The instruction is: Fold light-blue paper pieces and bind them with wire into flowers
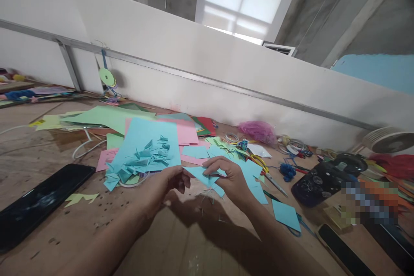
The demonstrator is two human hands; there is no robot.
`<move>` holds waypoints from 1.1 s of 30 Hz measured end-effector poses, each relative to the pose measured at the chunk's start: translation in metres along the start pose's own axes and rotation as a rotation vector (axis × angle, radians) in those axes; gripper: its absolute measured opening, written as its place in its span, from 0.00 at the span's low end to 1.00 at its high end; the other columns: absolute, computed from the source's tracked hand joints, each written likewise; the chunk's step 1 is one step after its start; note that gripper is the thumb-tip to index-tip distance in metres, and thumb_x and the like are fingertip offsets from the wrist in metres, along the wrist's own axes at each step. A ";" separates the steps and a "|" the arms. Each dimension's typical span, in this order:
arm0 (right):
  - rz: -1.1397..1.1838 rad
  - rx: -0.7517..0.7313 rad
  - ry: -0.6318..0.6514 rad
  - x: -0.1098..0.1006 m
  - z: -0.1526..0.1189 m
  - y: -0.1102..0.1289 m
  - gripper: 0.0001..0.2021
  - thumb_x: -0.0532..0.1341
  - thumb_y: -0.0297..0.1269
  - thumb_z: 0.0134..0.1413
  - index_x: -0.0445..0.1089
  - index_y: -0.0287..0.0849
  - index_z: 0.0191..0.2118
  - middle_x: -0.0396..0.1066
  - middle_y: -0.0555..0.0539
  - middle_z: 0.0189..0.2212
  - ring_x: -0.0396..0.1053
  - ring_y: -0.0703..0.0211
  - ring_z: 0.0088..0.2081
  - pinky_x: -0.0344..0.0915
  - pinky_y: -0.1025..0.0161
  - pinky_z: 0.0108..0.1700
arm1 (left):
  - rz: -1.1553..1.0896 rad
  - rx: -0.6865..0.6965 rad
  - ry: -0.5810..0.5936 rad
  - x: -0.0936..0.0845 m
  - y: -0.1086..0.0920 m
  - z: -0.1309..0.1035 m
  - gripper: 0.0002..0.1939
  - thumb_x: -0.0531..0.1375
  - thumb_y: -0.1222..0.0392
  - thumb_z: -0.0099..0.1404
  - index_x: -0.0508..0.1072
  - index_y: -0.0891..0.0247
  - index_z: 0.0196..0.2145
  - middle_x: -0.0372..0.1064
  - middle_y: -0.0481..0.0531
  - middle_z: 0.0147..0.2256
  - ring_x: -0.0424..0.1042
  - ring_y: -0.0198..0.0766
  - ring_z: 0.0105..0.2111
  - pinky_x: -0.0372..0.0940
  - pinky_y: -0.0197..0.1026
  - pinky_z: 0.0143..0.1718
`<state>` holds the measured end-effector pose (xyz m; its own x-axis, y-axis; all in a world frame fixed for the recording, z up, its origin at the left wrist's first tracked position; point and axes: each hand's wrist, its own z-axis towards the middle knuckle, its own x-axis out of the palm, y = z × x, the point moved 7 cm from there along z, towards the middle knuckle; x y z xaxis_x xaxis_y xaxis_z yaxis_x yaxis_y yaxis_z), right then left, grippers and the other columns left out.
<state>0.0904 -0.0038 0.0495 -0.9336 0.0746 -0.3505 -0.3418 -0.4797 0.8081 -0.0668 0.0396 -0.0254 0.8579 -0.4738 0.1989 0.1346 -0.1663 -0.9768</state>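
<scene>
A folded piece of light-blue paper (201, 176), triangular in outline, is held up between my two hands above the table. My left hand (176, 180) pinches its left corner between thumb and fingers. Its right side is gripped by my right hand (226, 174), with the fingers bent over the top edge. Left of my hands, a pile of small folded light-blue paper pieces (145, 155) lies on a light-blue sheet (129, 131). Flat light-blue paper pieces (255, 177) lie behind and right of my right hand, and a light-blue square (286, 214) sits farther right.
A black phone (45, 200) lies at the left, near a yellow-green paper scrap (81, 199). Yellow-handled scissors (270, 174), blue yarn (287, 171) and a dark container (318, 183) are at the right. Coloured sheets (106, 115) and a pink bundle (258, 131) lie along the white partition (181, 86).
</scene>
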 end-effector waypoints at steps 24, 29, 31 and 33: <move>0.465 0.393 -0.090 0.036 0.022 -0.064 0.15 0.57 0.47 0.57 0.71 0.40 0.35 0.73 0.47 0.30 0.68 0.63 0.25 0.67 0.61 0.34 | 0.030 0.156 -0.251 -0.033 -0.016 0.010 0.15 0.67 0.49 0.51 0.75 0.63 0.33 0.71 0.47 0.27 0.65 0.35 0.26 0.60 0.36 0.30; 0.373 0.415 -0.021 0.047 0.016 -0.058 0.16 0.64 0.49 0.49 0.68 0.40 0.26 0.71 0.49 0.24 0.65 0.64 0.23 0.65 0.64 0.30 | 0.066 0.176 -0.242 -0.030 -0.012 0.012 0.14 0.66 0.52 0.52 0.76 0.62 0.34 0.73 0.48 0.29 0.69 0.38 0.31 0.62 0.38 0.32; 0.327 0.407 -0.064 0.044 0.016 -0.055 0.14 0.67 0.46 0.45 0.68 0.41 0.25 0.70 0.51 0.22 0.65 0.64 0.23 0.64 0.65 0.29 | 0.074 0.166 -0.209 -0.025 -0.011 0.012 0.14 0.66 0.52 0.52 0.76 0.62 0.34 0.74 0.49 0.29 0.70 0.40 0.32 0.62 0.38 0.32; 0.308 0.401 -0.094 0.041 0.016 -0.053 0.13 0.67 0.45 0.45 0.67 0.41 0.25 0.69 0.52 0.22 0.64 0.64 0.22 0.64 0.65 0.27 | 0.115 0.143 -0.185 -0.021 -0.011 0.011 0.14 0.65 0.50 0.53 0.75 0.63 0.33 0.73 0.49 0.28 0.70 0.39 0.30 0.62 0.38 0.31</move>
<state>0.0680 0.0387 -0.0001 -0.9968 0.0702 -0.0384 -0.0466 -0.1202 0.9917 -0.0808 0.0613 -0.0199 0.9459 -0.3141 0.0812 0.0886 0.0093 -0.9960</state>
